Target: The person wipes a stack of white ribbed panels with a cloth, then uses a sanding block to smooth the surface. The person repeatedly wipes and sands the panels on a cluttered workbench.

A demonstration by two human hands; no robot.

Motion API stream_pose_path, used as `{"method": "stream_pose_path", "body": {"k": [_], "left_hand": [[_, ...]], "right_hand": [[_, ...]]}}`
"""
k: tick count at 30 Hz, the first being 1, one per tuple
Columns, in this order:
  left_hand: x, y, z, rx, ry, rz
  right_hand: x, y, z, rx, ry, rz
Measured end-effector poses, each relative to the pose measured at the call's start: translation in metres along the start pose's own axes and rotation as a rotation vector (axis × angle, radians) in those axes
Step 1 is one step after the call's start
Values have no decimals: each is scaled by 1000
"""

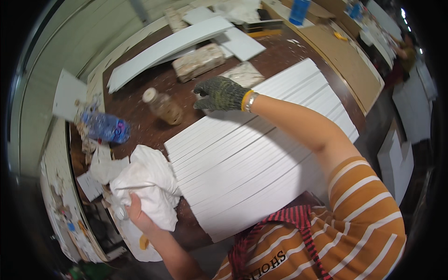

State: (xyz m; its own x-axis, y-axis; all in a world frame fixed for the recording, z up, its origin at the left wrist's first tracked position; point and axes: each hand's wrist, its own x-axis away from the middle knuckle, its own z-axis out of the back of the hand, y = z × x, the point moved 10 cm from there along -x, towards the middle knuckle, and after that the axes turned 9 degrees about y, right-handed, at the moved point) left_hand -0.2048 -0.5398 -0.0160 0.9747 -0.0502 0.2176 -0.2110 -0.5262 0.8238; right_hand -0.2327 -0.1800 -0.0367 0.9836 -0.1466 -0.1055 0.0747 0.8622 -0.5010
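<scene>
My left hand [140, 211] is bare and holds a bunched white cloth [150, 185] at the table's near left edge. A small clear container [120, 212] lies against that hand. Closely laid white strips [238, 154] cover much of the brown tabletop [126, 108] before me. Over their far left edge is my right hand [222, 93], in a dark knit glove with a yellow cuff, fingers bent with a gap towards the thumb; whether it touches the strips cannot be told. Just beyond it lies a flat block wrapped in tape [245, 74].
A bottle with a white cap [166, 108] and a blue-tinted plastic bottle [108, 128] are on the left. Farther back lie a wrapped block [199, 63] and long white boards [168, 45]. Brown board [339, 59] borders the right side. Another person [404, 56] is at the far right.
</scene>
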Motion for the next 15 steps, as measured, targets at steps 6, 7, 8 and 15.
{"method": "stream_pose_path", "body": {"k": [6,7,8,15], "left_hand": [[32,-11,-121,-137,-359,-63],[32,-21,-139,-219,-343,-76],[35,-32,-163,-275,-399,-91],[35,-143,-329,-602,-552,-101]], "right_hand": [[103,78,60,253,10,-22],[118,81,70,252,79,30],[125,84,74,275,103,55],[156,87,93,138,656,10]]}}
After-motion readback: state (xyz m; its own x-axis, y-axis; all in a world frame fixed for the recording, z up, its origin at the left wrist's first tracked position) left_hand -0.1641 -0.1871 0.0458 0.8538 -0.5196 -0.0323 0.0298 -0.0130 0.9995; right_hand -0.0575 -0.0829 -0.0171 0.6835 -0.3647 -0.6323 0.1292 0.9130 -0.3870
